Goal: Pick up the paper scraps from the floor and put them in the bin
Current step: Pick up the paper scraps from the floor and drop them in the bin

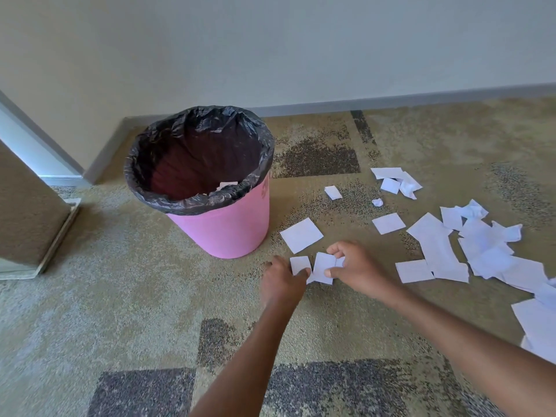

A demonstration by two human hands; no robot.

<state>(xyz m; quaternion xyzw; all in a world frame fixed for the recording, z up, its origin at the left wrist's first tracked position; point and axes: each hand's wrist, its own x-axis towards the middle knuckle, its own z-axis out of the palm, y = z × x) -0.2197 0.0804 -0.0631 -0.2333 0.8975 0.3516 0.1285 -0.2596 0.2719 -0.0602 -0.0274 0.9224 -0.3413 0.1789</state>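
Held scraps: a small white scrap (300, 264) and a taller white scrap (323, 267) are being held side by side low over the carpet, in front of the bin and a little to its right.
Left hand: the left hand (282, 281) is pinching the small white scrap at its lower edge, fingers curled.
Right hand: the right hand (352, 266) is gripping the taller white scrap, thumb at its lower corner and fingers curling over its top.
Loose scraps: five are lying singly, namely a large square scrap (301, 235) near the bin's base, a folded scrap (333, 192), a crumpled ball (377, 202), a square scrap (388, 223) and a rectangular scrap (414, 271). A far cluster (397, 179) and a heap (481, 248) are overlapping too much to count. A sheet (538, 323) is running off the right edge.
Bin: one pink bin (222, 230) is standing upright, a black liner (192, 136) folding over its rim; one binned scrap (227, 185) is showing inside.
Writing: a faint mark on the bin's side is too blurred to read.
Floor: beige carpet (120, 281) with dark speckled blocks is lying underneath.
Room: a cream wall (270, 40) is meeting a grey skirting board (421, 99).
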